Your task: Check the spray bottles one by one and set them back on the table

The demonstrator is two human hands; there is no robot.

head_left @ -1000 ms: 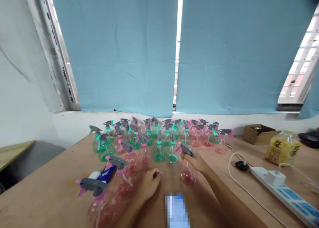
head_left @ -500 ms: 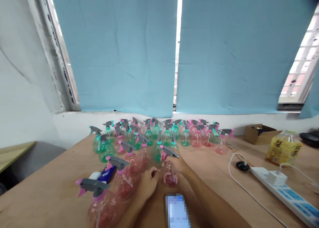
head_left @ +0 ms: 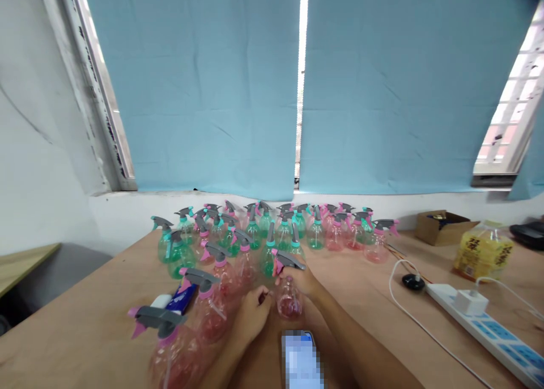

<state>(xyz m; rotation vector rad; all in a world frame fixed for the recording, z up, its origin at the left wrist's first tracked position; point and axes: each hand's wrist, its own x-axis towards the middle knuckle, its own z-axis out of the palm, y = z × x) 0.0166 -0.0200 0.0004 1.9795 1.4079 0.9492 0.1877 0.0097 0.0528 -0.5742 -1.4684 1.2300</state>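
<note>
My right hand (head_left: 301, 277) is wrapped around the neck of a clear pink spray bottle (head_left: 289, 305), under its grey and pink trigger head. The bottle stands upright on the table. Just left of it, my left hand (head_left: 254, 310) rests low with curled fingers; whether anything is inside them is hidden. Left of that hand stand more pink spray bottles, one close (head_left: 208, 318) and a nearer one (head_left: 176, 358). A phone (head_left: 301, 358) with a blurred screen lies in front of the held bottle.
Several green and pink spray bottles (head_left: 315, 234) crowd the table's back. A blue packet (head_left: 182, 299) lies at left. On the right are a power strip (head_left: 484, 326) with a white cable, a black round object (head_left: 413, 282), a yellow-liquid jug (head_left: 483, 252) and an open cardboard box (head_left: 442, 229).
The view has shifted very slightly. Both hands and the held spray bottle stay in about the same place.
</note>
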